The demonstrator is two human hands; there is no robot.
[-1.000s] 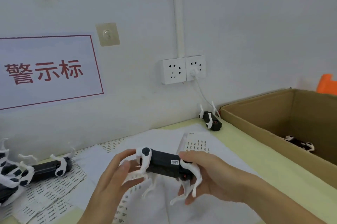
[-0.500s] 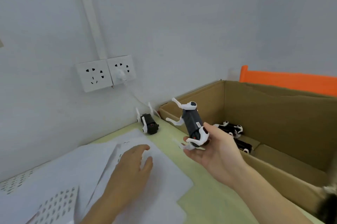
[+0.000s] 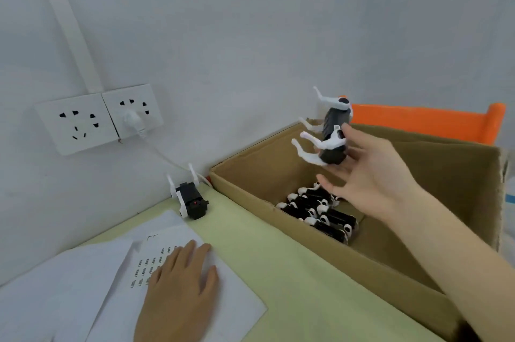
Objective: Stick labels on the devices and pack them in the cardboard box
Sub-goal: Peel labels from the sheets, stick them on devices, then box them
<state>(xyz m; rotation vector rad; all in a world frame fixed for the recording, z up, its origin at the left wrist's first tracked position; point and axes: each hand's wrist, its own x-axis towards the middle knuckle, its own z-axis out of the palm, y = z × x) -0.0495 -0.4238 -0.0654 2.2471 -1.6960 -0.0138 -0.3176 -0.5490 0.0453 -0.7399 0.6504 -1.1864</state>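
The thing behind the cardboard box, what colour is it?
Bright orange, seen in the head view, the only one.

Pale green table [image 3: 278,272] with cardboard box [image 3: 348,261], paper sheets [image 3: 83,286], charging device [image 3: 191,199].

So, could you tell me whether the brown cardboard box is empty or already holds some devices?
Partly filled: several black-and-white devices lie on the floor of the brown cardboard box.
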